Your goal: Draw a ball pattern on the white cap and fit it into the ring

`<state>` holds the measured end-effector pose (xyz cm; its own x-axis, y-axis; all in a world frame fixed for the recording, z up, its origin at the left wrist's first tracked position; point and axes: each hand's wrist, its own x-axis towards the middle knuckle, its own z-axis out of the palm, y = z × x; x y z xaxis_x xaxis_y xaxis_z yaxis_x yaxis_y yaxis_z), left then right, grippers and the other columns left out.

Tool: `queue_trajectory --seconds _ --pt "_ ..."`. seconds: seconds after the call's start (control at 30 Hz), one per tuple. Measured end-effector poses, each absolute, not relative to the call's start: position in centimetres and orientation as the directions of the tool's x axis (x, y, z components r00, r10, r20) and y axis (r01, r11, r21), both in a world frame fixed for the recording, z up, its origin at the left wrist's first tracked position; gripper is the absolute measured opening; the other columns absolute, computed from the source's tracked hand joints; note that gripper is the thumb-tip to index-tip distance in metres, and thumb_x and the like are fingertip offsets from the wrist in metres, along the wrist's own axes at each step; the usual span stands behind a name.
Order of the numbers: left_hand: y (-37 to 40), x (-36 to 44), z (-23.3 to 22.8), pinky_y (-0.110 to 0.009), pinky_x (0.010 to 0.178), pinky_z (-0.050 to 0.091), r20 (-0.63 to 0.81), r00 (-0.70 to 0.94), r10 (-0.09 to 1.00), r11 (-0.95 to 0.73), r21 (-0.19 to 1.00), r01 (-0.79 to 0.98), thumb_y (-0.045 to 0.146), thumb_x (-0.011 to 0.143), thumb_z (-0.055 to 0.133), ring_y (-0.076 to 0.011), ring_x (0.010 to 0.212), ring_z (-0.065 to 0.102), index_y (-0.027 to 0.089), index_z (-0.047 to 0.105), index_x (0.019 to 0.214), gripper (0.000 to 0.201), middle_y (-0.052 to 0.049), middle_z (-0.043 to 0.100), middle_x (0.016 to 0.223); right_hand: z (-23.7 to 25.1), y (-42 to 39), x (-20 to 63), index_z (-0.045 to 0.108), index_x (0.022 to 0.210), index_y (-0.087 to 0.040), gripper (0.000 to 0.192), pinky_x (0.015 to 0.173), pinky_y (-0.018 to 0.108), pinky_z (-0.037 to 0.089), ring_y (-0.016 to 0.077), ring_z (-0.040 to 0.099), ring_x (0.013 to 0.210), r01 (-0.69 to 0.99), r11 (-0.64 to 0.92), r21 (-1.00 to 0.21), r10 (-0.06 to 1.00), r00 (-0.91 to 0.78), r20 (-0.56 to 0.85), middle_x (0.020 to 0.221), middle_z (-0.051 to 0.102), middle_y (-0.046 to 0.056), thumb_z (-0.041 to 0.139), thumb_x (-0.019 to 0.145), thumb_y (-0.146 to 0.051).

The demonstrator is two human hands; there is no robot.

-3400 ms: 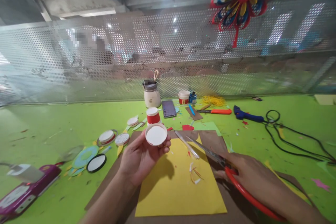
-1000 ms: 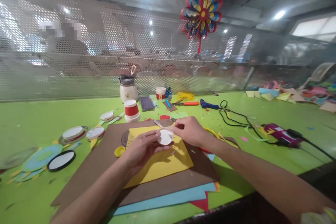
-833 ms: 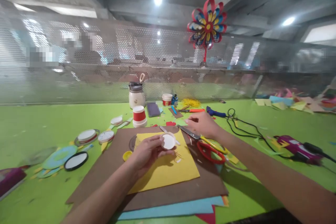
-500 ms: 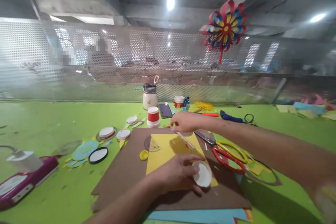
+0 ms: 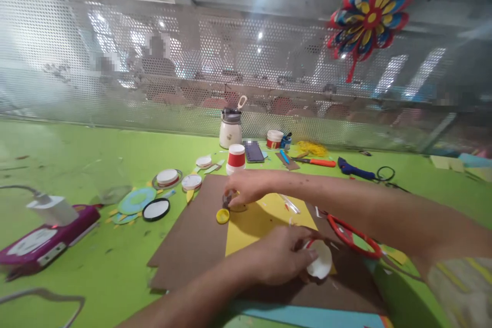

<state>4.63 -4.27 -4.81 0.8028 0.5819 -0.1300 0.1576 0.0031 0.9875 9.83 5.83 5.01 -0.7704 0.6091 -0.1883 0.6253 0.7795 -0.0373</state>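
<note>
My left hand (image 5: 282, 256) is closed around a shallow white round cup piece (image 5: 321, 260) with a bit of red at its edge, held over the lower right of the yellow sheet (image 5: 249, 230). At the sheet's upper left corner, my right hand (image 5: 248, 188) has its fingers bent down onto a clear protractor (image 5: 239, 208), which they partly cover. Close to those fingertips lies a small yellow cap (image 5: 222, 216). Brown cardboard (image 5: 184, 236) lies under the sheet. Scissors with a red handle (image 5: 355, 238) are mostly hidden beneath my right forearm.
Behind the cardboard stand a red-and-white cup (image 5: 236, 158) and a white bottle (image 5: 230, 133), near a phone (image 5: 254, 151). An orange-handled tool (image 5: 323, 162) and a blue glue gun (image 5: 355, 168) lie at right. Paper discs (image 5: 136, 200) and a purple power strip (image 5: 54, 233) are at left.
My right hand has moved left, from above the top of the yellow sheet to the protractor. A slim strip now lies on the sheet. My left hand still holds the cup piece.
</note>
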Motion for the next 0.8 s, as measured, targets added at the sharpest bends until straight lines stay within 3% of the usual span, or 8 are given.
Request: queue_trajectory --seconds 0.17,0.33,0.4,0.5,0.57,0.6,0.67,0.8 --pt "-4.2 4.6 -4.9 -0.034 0.070 0.051 -0.145 0.801 0.580 -0.012 0.982 0.186 0.043 0.097 0.064 -0.0232 0.071 0.067 0.021 0.073 0.139 0.048 -0.009 0.072 0.091 6.9 8.8 9.9 0.084 0.115 -0.009 0.028 0.076 0.030 0.044 0.0254 0.073 0.101 0.746 0.665 0.020 0.741 -0.663 0.105 0.118 0.083 0.019 0.061 0.102 -0.016" --pt "-4.0 4.6 -5.4 -0.034 0.071 0.052 -0.139 0.812 0.568 0.006 0.986 0.165 0.047 0.097 0.066 -0.0201 0.067 0.065 0.023 0.070 0.142 0.052 -0.008 0.070 0.090 9.8 11.8 10.8 0.081 0.113 -0.006 0.033 0.083 0.031 0.044 0.0241 0.072 0.100 0.829 0.559 0.005 0.776 -0.526 0.347 0.113 0.081 0.020 0.051 0.106 -0.015" --pt "-3.9 4.7 -5.6 -0.034 0.071 0.052 -0.141 0.812 0.567 0.017 0.987 0.159 0.047 0.097 0.067 -0.0195 0.066 0.064 0.024 0.070 0.142 0.051 -0.007 0.068 0.088 9.8 12.3 10.4 0.081 0.110 -0.005 0.033 0.085 0.033 0.046 0.0257 0.072 0.101 0.831 0.555 -0.013 0.780 -0.516 0.355 0.110 0.081 0.020 0.050 0.106 -0.015" --pt "-4.0 4.9 -5.8 -0.036 0.070 0.051 -0.156 0.807 0.570 0.050 0.987 0.155 0.045 0.097 0.066 -0.0178 0.063 0.061 0.024 0.073 0.138 0.047 -0.007 0.069 0.090 8.5 12.5 8.5 0.080 0.110 -0.007 0.026 0.090 0.036 0.053 0.0270 0.074 0.104 0.798 0.600 -0.047 0.779 -0.570 0.260 0.110 0.080 0.016 0.057 0.106 -0.018" --pt "-4.1 5.1 -5.9 -0.037 0.071 0.051 -0.171 0.805 0.568 0.083 0.985 0.151 0.042 0.098 0.063 -0.0166 0.061 0.058 0.023 0.074 0.136 0.044 -0.008 0.069 0.091 7.1 12.5 6.7 0.075 0.122 -0.012 0.025 0.095 0.041 0.060 0.0263 0.074 0.109 0.757 0.649 -0.075 0.758 -0.634 0.155 0.123 0.076 0.012 0.068 0.106 -0.029" --pt "-4.1 5.2 -5.9 -0.038 0.071 0.052 -0.179 0.804 0.567 0.100 0.984 0.148 0.040 0.098 0.062 -0.0165 0.061 0.058 0.023 0.074 0.136 0.043 -0.008 0.069 0.091 6.5 12.4 5.8 0.068 0.134 -0.018 0.036 0.096 0.047 0.063 0.0259 0.072 0.114 0.735 0.672 -0.088 0.740 -0.664 0.105 0.135 0.070 0.011 0.071 0.105 -0.038" --pt "-4.1 5.4 -5.9 -0.039 0.073 0.053 -0.188 0.806 0.562 0.127 0.982 0.141 0.039 0.098 0.063 -0.0171 0.062 0.059 0.023 0.074 0.136 0.043 -0.008 0.068 0.091 5.6 12.4 4.5 0.066 0.137 -0.019 0.039 0.098 0.049 0.064 0.0280 0.071 0.117 0.700 0.705 -0.115 0.708 -0.704 0.057 0.139 0.068 0.010 0.071 0.105 -0.040" --pt "-3.9 5.4 -5.9 -0.038 0.072 0.052 -0.190 0.814 0.549 0.151 0.980 0.127 0.042 0.097 0.067 -0.0167 0.062 0.059 0.022 0.074 0.135 0.043 -0.007 0.068 0.089 6.0 12.9 5.0 0.071 0.129 -0.016 0.030 0.096 0.044 0.062 0.0258 0.073 0.113 0.694 0.701 -0.165 0.713 -0.689 0.129 0.131 0.073 0.010 0.069 0.106 -0.035"
